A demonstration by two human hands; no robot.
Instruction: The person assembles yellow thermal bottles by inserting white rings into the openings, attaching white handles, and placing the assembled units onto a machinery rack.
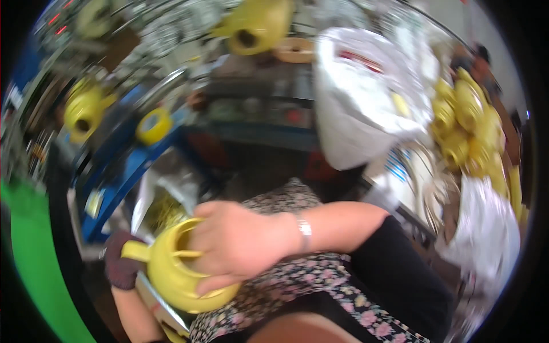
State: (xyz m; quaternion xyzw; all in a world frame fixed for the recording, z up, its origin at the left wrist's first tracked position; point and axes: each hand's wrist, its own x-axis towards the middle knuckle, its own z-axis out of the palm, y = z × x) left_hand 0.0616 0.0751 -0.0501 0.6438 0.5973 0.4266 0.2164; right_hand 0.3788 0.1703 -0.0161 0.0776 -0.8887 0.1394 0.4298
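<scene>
Bright daylight; heavy motion blur throughout — fisheye-bent, black-vignetted rim; glare perhaps upper right.

R hand [237, 246] curled in grip; L hand [121, 260] gloved, low.

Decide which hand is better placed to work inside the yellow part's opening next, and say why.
Probably the right hand: its fingers already curl over the yellow part at its opening. The left hand, in a dark glove, only steadies the spout side.
</scene>
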